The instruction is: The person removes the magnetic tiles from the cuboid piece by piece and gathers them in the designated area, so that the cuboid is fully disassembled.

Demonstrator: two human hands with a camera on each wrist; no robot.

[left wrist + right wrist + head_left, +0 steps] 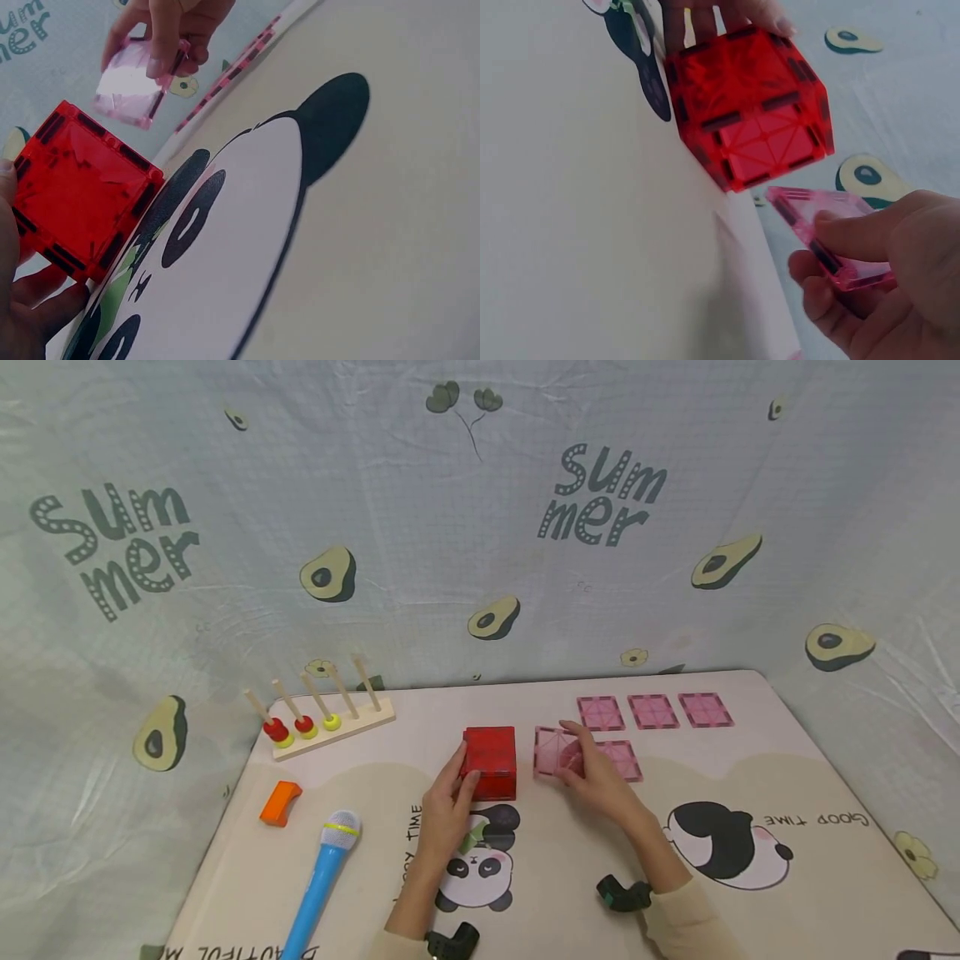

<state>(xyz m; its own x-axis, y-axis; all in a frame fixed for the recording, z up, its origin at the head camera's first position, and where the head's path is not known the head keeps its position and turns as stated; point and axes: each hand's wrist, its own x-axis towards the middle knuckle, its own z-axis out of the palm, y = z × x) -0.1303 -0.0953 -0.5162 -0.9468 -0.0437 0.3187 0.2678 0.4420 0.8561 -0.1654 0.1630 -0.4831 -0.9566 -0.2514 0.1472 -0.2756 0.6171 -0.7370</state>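
A red translucent cube [491, 752] built of magnetic tiles stands on the table, its side facing me in the left wrist view [84, 195]. My left hand [446, 810] holds it by its left side, thumb near the front and fingers toward the back. To the right of the cube, my right hand [606, 783] pinches a pink magnetic tile [552, 750] between thumb and fingers. That tile is raised and tilted, a short gap from the cube, in the right wrist view [799, 204]. Behind the right hand lies another pink tile [621, 762], partly covered by it.
Three pink tiles [652, 712] lie in a row at the back right. At the back left is a wooden peg board [352, 722] with red and yellow beads. An orange block [281, 803] and a blue toy microphone [318, 881] lie at the left. A patterned curtain [420, 510] hangs behind the table.
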